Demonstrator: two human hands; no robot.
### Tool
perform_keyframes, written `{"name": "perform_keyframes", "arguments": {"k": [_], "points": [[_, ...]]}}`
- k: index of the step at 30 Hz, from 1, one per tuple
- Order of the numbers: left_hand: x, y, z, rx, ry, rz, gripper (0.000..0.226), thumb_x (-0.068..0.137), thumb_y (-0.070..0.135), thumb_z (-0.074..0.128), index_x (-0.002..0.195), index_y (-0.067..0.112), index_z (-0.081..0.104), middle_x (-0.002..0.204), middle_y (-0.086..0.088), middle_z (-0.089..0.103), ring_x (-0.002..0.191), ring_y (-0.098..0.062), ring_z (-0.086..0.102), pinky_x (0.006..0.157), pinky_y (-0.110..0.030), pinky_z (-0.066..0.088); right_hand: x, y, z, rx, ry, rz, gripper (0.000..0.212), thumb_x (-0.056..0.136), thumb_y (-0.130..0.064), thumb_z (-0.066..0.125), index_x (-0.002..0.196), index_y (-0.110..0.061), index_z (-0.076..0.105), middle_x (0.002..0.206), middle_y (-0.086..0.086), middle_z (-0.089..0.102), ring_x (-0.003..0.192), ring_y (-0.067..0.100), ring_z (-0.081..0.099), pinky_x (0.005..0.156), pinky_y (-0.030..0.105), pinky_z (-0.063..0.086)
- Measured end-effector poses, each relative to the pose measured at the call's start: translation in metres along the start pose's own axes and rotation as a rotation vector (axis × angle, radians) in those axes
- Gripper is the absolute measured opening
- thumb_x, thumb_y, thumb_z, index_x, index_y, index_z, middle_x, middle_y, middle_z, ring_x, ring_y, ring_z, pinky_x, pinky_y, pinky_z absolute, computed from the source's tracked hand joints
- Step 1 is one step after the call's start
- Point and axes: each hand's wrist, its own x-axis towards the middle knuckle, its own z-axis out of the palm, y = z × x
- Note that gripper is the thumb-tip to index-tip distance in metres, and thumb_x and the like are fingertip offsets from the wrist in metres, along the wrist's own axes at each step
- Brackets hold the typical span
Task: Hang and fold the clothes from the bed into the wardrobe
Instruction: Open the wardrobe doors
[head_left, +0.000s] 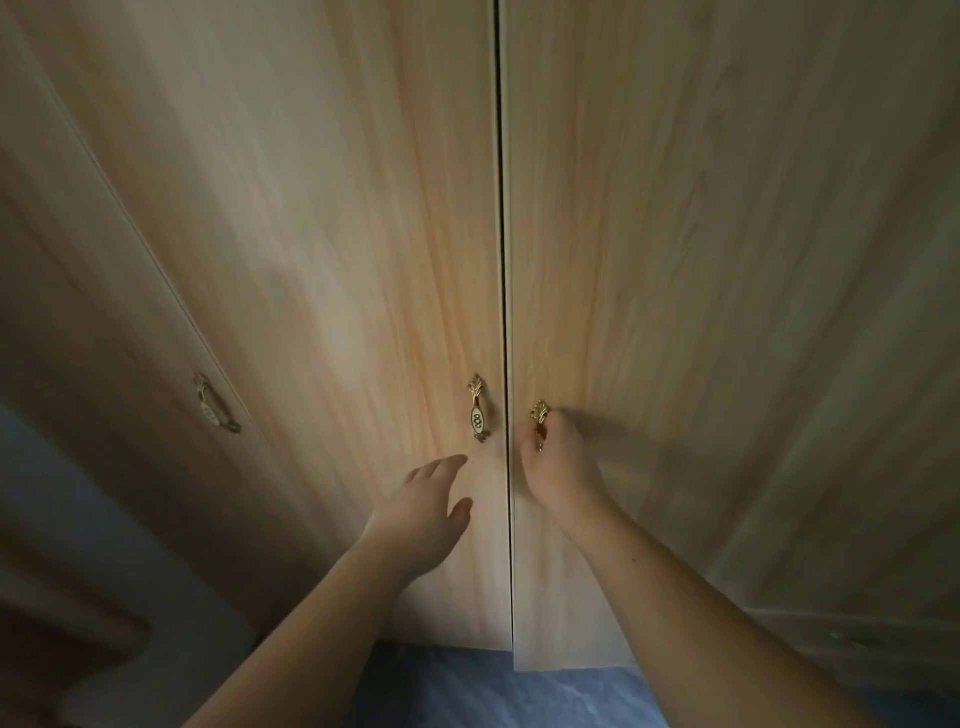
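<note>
**A:** What is seen in the head view, and where is the task's thing?

**B:** A tall wardrobe of pale wood-grain board (337, 260) fills the view, with a dark centre seam (503, 260) between its two middle doors. No clothes and no bed are in view, so nothing can be said of where they lie.

**A:** How are the hands held?

**B:** Just right of the seam, the right hand (558, 467) is curled round an ornate gold metal handle (539, 413), whose lower part is hidden by the fingers. Left of the seam, the left hand (423, 519) is spread and holds nothing. It is stretched up towards a gold handle with a white oval inlay (478, 415) and is not yet touching it.

**A:** Why so?

**B:** Both doors are probably meant to be pulled apart together, so that the rail and shelves can be reached. The door right of the seam may already be slightly ajar, since its bottom edge sits lower over the blue marbled floor (467, 686).

**A:** Anything else?

**B:** A third gold handle (215, 410) is seen far left of the seam, untouched.
</note>
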Motion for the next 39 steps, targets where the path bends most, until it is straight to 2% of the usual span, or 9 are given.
{"name": "perform_keyframes", "arguments": {"k": [9, 13, 17, 19, 22, 29, 33, 36, 39], "points": [[-0.073, 0.077, -0.021, -0.446, 0.142, 0.299, 0.059, 0.094, 0.027, 0.053, 0.149, 0.034, 0.033, 0.142, 0.008, 0.053, 0.129, -0.01, 0.051, 0.106, -0.035, 0.046, -0.149, 0.033, -0.049, 0.0, 0.089, 0.086, 0.015, 0.103, -0.027, 0.043, 0.106, -0.021, 0.056, 0.09, -0.004, 0.063, 0.084, 0.017, 0.063, 0.074, 0.033, 0.048], [-0.114, 0.147, -0.02, -0.581, 0.101, 0.452, 0.051, 0.094, 0.033, 0.057, 0.143, 0.035, 0.04, 0.119, 0.023, 0.06, 0.109, 0.009, 0.058, 0.091, -0.017, 0.05, -0.199, 0.056, -0.086, -0.015, 0.171, 0.159, 0.014, 0.101, -0.027, 0.047, 0.105, -0.019, 0.058, 0.091, 0.002, 0.066, 0.086, 0.022, 0.065, 0.078, 0.035, 0.05], [-0.151, 0.206, 0.001, -0.575, -0.01, 0.61, 0.046, 0.091, 0.034, 0.059, 0.134, 0.044, 0.044, 0.118, 0.017, 0.066, 0.098, -0.003, 0.068, 0.088, -0.038, 0.056, -0.24, 0.093, -0.136, -0.004, 0.205, 0.19, 0.012, 0.092, -0.033, 0.059, 0.103, -0.03, 0.058, 0.093, -0.006, 0.069, 0.087, 0.012, 0.067, 0.08, 0.038, 0.056], [-0.165, 0.239, 0.012, -0.53, -0.034, 0.648, 0.048, 0.091, 0.03, 0.056, 0.136, 0.04, 0.042, 0.119, 0.015, 0.066, 0.096, -0.002, 0.066, 0.087, -0.029, 0.054, -0.256, 0.117, -0.164, 0.021, 0.184, 0.217, 0.026, 0.086, -0.028, 0.065, 0.108, -0.036, 0.055, 0.099, -0.012, 0.068, 0.092, 0.006, 0.065, 0.084, 0.035, 0.057], [-0.187, 0.293, 0.031, -0.491, -0.049, 0.666, 0.057, 0.093, 0.019, 0.053, 0.144, 0.034, 0.034, 0.121, 0.013, 0.061, 0.091, 0.004, 0.061, 0.078, -0.013, 0.045, -0.268, 0.155, -0.211, 0.024, 0.147, 0.213, 0.038, 0.08, -0.023, 0.068, 0.112, -0.04, 0.055, 0.102, -0.017, 0.067, 0.096, 0.0, 0.064, 0.087, 0.037, 0.058], [-0.207, 0.383, 0.078, -0.528, -0.026, 0.593, 0.067, 0.093, 0.021, 0.057, 0.152, 0.031, 0.026, 0.144, 0.008, 0.049, 0.113, -0.012, 0.059, 0.101, -0.035, 0.049, -0.295, 0.157, -0.309, -0.002, 0.026, 0.212, 0.036, 0.087, -0.008, 0.06, 0.111, -0.034, 0.049, 0.096, -0.017, 0.056, 0.101, 0.01, 0.059, 0.092, 0.03, 0.047], [-0.207, 0.369, 0.089, -0.35, -0.031, 0.593, 0.073, 0.095, 0.024, 0.054, 0.154, 0.042, 0.016, 0.155, 0.009, 0.035, 0.129, -0.013, 0.05, 0.105, -0.033, 0.044, -0.32, 0.155, -0.313, -0.08, 0.057, 0.242, 0.026, 0.085, -0.012, 0.056, 0.107, -0.025, 0.051, 0.096, -0.006, 0.059, 0.091, 0.018, 0.063, 0.081, 0.038, 0.055], [-0.205, 0.335, 0.089, -0.188, 0.005, 0.561, 0.07, 0.091, 0.025, 0.052, 0.153, 0.039, 0.022, 0.153, 0.004, 0.038, 0.134, -0.018, 0.046, 0.105, -0.036, 0.043, -0.35, 0.141, -0.304, -0.255, 0.172, 0.093, 0.049, 0.085, -0.022, 0.057, 0.131, -0.025, 0.042, 0.116, -0.004, 0.054, 0.104, 0.018, 0.059, 0.086, 0.037, 0.055], [-0.205, 0.291, 0.084, -0.079, 0.022, 0.449, 0.069, 0.089, 0.024, 0.052, 0.153, 0.035, 0.026, 0.152, 0.003, 0.041, 0.132, -0.021, 0.047, 0.103, -0.036, 0.044, -0.359, 0.125, -0.285, -0.299, 0.093, -0.109, 0.066, 0.088, -0.02, 0.053, 0.148, -0.026, 0.027, 0.139, -0.003, 0.042, 0.125, 0.018, 0.044, 0.1, 0.034, 0.045]]}}
